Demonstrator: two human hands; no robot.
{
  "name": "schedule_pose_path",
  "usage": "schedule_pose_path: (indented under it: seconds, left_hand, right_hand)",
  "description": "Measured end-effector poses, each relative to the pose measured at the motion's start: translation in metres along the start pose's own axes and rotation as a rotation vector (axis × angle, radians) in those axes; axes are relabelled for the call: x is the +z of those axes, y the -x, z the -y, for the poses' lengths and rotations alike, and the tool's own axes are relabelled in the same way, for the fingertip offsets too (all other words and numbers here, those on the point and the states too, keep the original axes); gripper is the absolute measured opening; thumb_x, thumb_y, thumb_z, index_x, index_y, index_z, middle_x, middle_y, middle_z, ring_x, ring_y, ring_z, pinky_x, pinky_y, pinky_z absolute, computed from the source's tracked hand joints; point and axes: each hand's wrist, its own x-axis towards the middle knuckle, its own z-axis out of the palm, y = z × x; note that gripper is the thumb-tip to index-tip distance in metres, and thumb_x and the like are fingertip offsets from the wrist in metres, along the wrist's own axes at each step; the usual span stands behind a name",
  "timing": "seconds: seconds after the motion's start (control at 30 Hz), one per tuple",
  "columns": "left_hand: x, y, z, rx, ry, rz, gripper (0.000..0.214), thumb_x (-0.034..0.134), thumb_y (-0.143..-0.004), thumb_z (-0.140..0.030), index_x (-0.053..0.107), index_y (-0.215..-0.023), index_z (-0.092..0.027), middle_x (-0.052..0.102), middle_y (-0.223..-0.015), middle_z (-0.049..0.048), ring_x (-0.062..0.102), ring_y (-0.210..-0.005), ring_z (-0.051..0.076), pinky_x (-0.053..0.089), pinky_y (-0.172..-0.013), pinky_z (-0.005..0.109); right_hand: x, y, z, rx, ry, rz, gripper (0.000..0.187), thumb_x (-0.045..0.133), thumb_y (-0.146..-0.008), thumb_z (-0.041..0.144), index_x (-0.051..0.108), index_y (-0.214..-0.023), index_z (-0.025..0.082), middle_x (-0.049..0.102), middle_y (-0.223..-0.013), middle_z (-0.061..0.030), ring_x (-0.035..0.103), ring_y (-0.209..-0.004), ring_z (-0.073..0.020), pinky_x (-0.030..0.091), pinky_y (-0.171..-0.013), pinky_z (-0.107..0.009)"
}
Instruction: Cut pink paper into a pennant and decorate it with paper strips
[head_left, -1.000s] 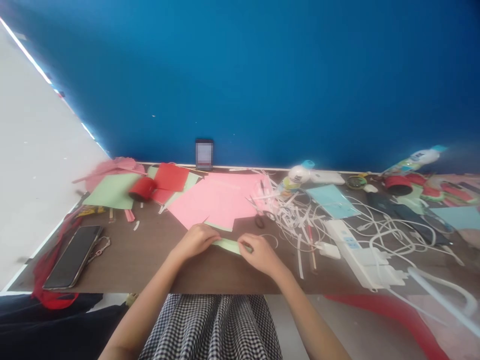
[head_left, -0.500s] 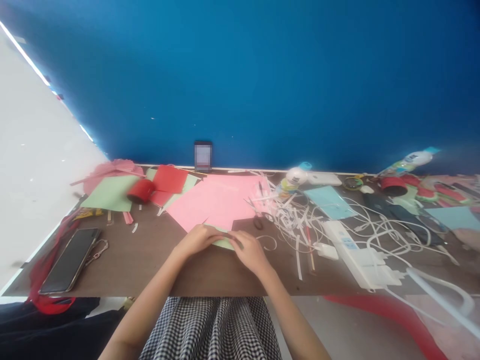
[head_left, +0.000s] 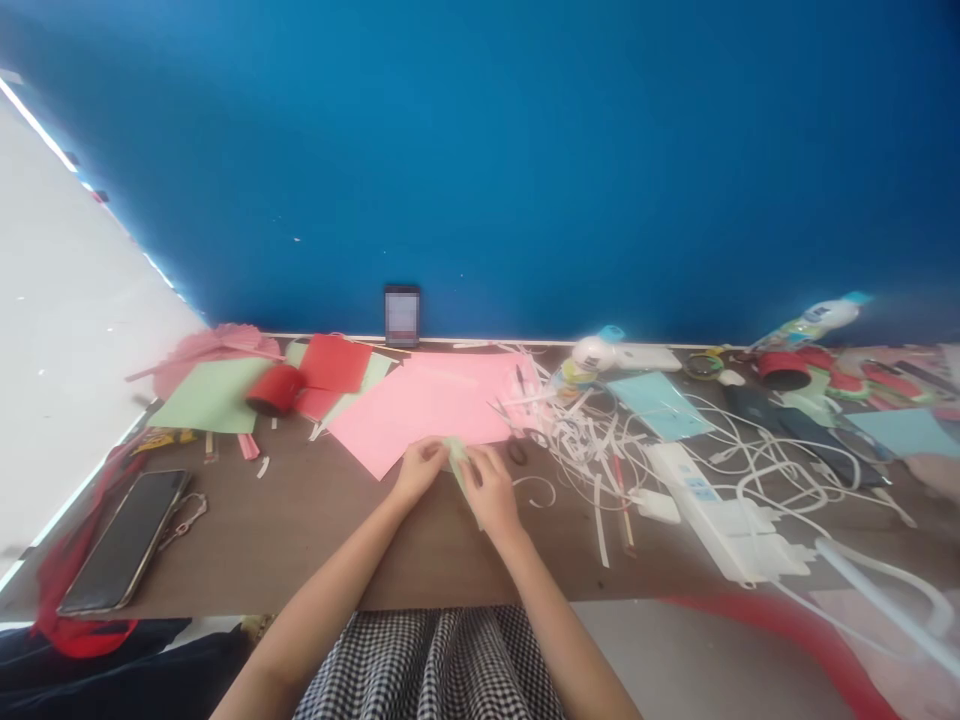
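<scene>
My left hand (head_left: 418,469) and my right hand (head_left: 489,489) meet over the brown table (head_left: 315,520), both pinched on a small light green paper piece (head_left: 456,455). The piece stands nearly end-on between the fingers, and most of it is hidden by them. Just behind the hands lies a large pink sheet (head_left: 427,408). Dark scissors (head_left: 517,450) lie right beside my right hand.
A phone (head_left: 120,540) lies at the front left. Green paper (head_left: 206,395), a red roll (head_left: 274,390) and red sheets sit at the back left. White paper strips (head_left: 585,440), cables, a power strip (head_left: 720,510) and a glue bottle (head_left: 592,355) crowd the right side. A small screen (head_left: 402,315) leans on the blue wall.
Both hands moved away from me toward the pink sheet and drew closer together. The green piece turned from lying flat across to nearly end-on between the fingers.
</scene>
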Motion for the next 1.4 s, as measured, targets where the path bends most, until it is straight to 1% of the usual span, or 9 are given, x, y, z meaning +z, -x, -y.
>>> schedule_pose_path:
  seconds: [0.1, 0.23, 0.33, 0.47, 0.57, 0.67, 0.8, 0.97, 1.4]
  left_hand:
    - [-0.005, 0.001, 0.001, 0.026, -0.033, 0.063, 0.027, 0.06, -0.071, -0.038, 0.062, -0.079, -0.013, 0.066, -0.079, 0.0059, 0.062, -0.074, 0.017, 0.05, -0.069, 0.03]
    - [-0.011, 0.0, 0.0, 0.059, -0.085, 0.095, 0.028, 0.058, -0.073, -0.041, 0.062, -0.079, -0.013, 0.066, -0.079, 0.0061, 0.061, -0.075, 0.017, 0.049, -0.07, 0.03]
    - [-0.013, -0.001, -0.002, 0.126, -0.162, 0.078, 0.027, 0.055, -0.076, -0.039, 0.062, -0.077, -0.013, 0.065, -0.079, 0.0059, 0.06, -0.076, 0.017, 0.047, -0.072, 0.029]
    - [-0.016, -0.002, -0.005, 0.149, -0.186, 0.033, 0.025, 0.052, -0.078, -0.037, 0.06, -0.076, -0.014, 0.062, -0.073, 0.0029, 0.057, -0.071, 0.014, 0.045, -0.068, 0.027]
    - [-0.017, -0.002, -0.006, 0.159, -0.183, 0.05, 0.023, 0.052, -0.078, -0.035, 0.061, -0.083, -0.014, 0.063, -0.082, 0.0042, 0.057, -0.077, 0.015, 0.045, -0.073, 0.027]
    - [-0.018, -0.003, -0.007, 0.176, -0.204, 0.081, 0.023, 0.053, -0.078, -0.034, 0.062, -0.084, -0.014, 0.064, -0.084, 0.0059, 0.058, -0.079, 0.017, 0.044, -0.076, 0.029]
    - [-0.019, -0.002, -0.009, 0.191, -0.255, 0.108, 0.021, 0.053, -0.077, -0.032, 0.062, -0.082, -0.014, 0.064, -0.082, 0.0054, 0.058, -0.078, 0.017, 0.044, -0.075, 0.029]
    - [-0.019, -0.001, -0.013, 0.206, -0.318, 0.102, 0.018, 0.052, -0.077, -0.03, 0.06, -0.075, -0.014, 0.062, -0.075, 0.0029, 0.056, -0.073, 0.015, 0.044, -0.071, 0.027]
    - [-0.019, -0.001, -0.012, 0.23, -0.377, 0.102, 0.012, 0.05, -0.074, -0.021, 0.06, -0.071, -0.015, 0.062, -0.074, 0.0023, 0.056, -0.072, 0.014, 0.043, -0.068, 0.025]
  right_hand:
    - [0.003, -0.009, 0.003, -0.043, 0.063, 0.022, 0.022, 0.042, -0.085, 0.024, 0.059, -0.097, 0.019, 0.061, -0.09, -0.0087, 0.058, -0.087, -0.0191, 0.046, -0.082, -0.034]
    - [0.008, -0.015, 0.006, -0.008, 0.051, 0.033, 0.023, 0.043, -0.083, 0.024, 0.06, -0.097, 0.019, 0.064, -0.09, -0.0083, 0.06, -0.086, -0.0194, 0.047, -0.081, -0.033]
    - [0.009, -0.017, 0.006, 0.088, -0.03, 0.054, 0.022, 0.043, -0.081, 0.021, 0.062, -0.093, 0.019, 0.067, -0.089, -0.0071, 0.062, -0.082, -0.0195, 0.048, -0.078, -0.032]
    - [0.008, -0.021, 0.006, 0.275, -0.262, 0.053, 0.015, 0.049, -0.077, 0.024, 0.06, -0.086, 0.017, 0.068, -0.079, -0.0059, 0.063, -0.075, -0.0191, 0.049, -0.073, -0.031]
    - [0.006, -0.023, 0.005, 0.321, -0.391, 0.112, 0.017, 0.052, -0.076, 0.027, 0.058, -0.088, 0.017, 0.067, -0.076, -0.0049, 0.063, -0.075, -0.0189, 0.049, -0.073, -0.032]
    - [0.006, -0.024, 0.005, 0.355, -0.394, 0.12, 0.017, 0.054, -0.074, 0.031, 0.059, -0.084, 0.018, 0.067, -0.077, -0.0057, 0.062, -0.072, -0.0194, 0.049, -0.07, -0.032]
    - [0.006, -0.026, 0.003, 0.351, -0.39, 0.125, 0.018, 0.056, -0.074, 0.035, 0.06, -0.077, 0.018, 0.066, -0.076, -0.0061, 0.062, -0.071, -0.0195, 0.049, -0.068, -0.032]
    - [0.007, -0.027, 0.0, 0.321, -0.463, 0.191, 0.022, 0.055, -0.076, 0.039, 0.06, -0.082, 0.018, 0.066, -0.077, -0.0055, 0.061, -0.072, -0.0186, 0.049, -0.068, -0.032]
    - [0.005, -0.025, 0.0, 0.263, -0.373, 0.251, 0.023, 0.05, -0.079, 0.04, 0.06, -0.081, 0.019, 0.066, -0.08, -0.0061, 0.061, -0.074, -0.0201, 0.048, -0.071, -0.033]
